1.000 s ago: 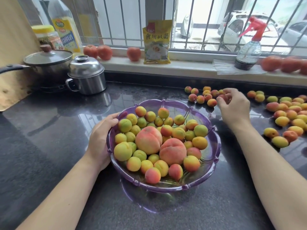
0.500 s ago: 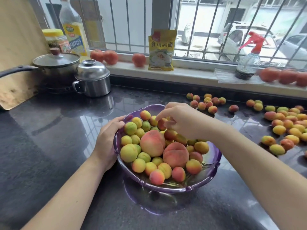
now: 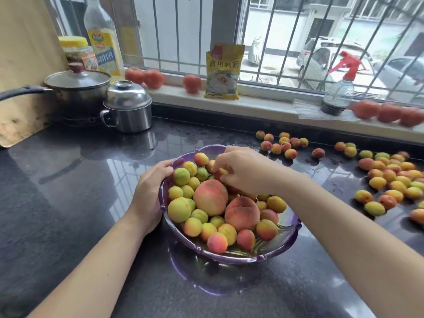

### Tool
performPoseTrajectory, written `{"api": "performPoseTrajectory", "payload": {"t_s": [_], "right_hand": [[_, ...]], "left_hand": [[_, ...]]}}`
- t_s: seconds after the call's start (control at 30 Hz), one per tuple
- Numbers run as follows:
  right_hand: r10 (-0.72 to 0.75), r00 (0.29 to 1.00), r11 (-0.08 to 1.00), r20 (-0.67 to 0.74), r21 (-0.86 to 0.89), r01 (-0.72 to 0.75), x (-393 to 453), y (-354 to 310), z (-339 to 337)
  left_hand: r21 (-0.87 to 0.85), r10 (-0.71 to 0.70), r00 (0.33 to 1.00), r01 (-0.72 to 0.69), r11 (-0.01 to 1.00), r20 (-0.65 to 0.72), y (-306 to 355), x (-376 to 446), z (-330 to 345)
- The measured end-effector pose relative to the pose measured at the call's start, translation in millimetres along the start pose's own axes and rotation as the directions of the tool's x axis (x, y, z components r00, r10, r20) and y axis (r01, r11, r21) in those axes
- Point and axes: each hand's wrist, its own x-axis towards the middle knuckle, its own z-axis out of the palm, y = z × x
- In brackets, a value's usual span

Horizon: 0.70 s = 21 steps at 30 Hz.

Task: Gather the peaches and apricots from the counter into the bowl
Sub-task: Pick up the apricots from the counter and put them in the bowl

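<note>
Left hand (image 3: 150, 193) grips purple bowl (image 3: 278, 250) rim. Right hand (image 3: 246, 171) over bowl's far side, fingertips pinching an apricot (image 3: 222, 172) among piled fruit. Loose apricots (image 3: 390, 182) remain on counter (image 3: 68, 191) right.

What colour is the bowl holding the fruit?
Translucent purple bowl, seen in the head view.
</note>
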Motion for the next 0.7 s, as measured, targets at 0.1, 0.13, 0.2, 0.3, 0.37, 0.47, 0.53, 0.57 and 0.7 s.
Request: {"api": "performPoseTrajectory", "payload": {"t_s": [0.1, 0.13, 0.2, 0.3, 0.37, 0.47, 0.53, 0.57, 0.7], "right_hand": [[0.03, 0.995, 0.992, -0.096, 0.122, -0.018, -8.2, 8.5, -1.7], [0.063, 0.983, 0.982, -0.173, 0.186, -0.03, -12.5, 14.6, -4.5], [0.202, 0.921, 0.933, -0.333, 0.352, -0.078, -17.4, 36.7, -11.1], [0.524, 0.707, 0.797, -0.474, 0.566, -0.211, -16.0, 92.0, -4.6], [0.648, 0.552, 0.757, -0.524, 0.519, -0.397, -19.4, 130.1, 18.3], [0.675, 0.486, 0.721, -0.554, 0.357, -0.594, -27.4, 165.2, 56.8], [0.638, 0.522, 0.74, -0.567, 0.262, -0.62, -22.5, 175.7, 66.8], [0.627, 0.55, 0.747, -0.552, 0.225, -0.625, -19.0, 178.8, 68.2], [0.69, 0.583, 0.707, -0.429, 0.224, -0.671, -9.9, 182.7, 65.9]], "left_hand": [[0.005, 0.003, 1.0, -0.003, 1.0, 0.005, -0.3, 0.2, -0.1], [0.004, 0.003, 1.0, -0.004, 1.0, 0.005, -0.3, 0.0, 0.1], [0.001, 0.006, 1.0, -0.006, 1.0, 0.002, -0.6, 0.3, 0.3], [0.001, 0.018, 1.0, -0.018, 1.0, 0.007, -1.1, 1.0, 0.3], [-0.003, 0.025, 1.0, -0.025, 1.0, 0.006, -1.5, 0.5, 0.4], [-0.004, 0.027, 0.999, -0.027, 1.0, 0.021, -1.9, 0.1, 0.1], [0.015, 0.035, 0.999, -0.036, 0.999, 0.032, -2.4, 1.2, -0.5], [0.023, 0.039, 0.999, -0.04, 0.999, 0.032, -3.1, 1.6, -1.1], [0.015, 0.043, 0.999, -0.043, 0.999, 0.023, -3.2, 1.4, -1.9]]}}
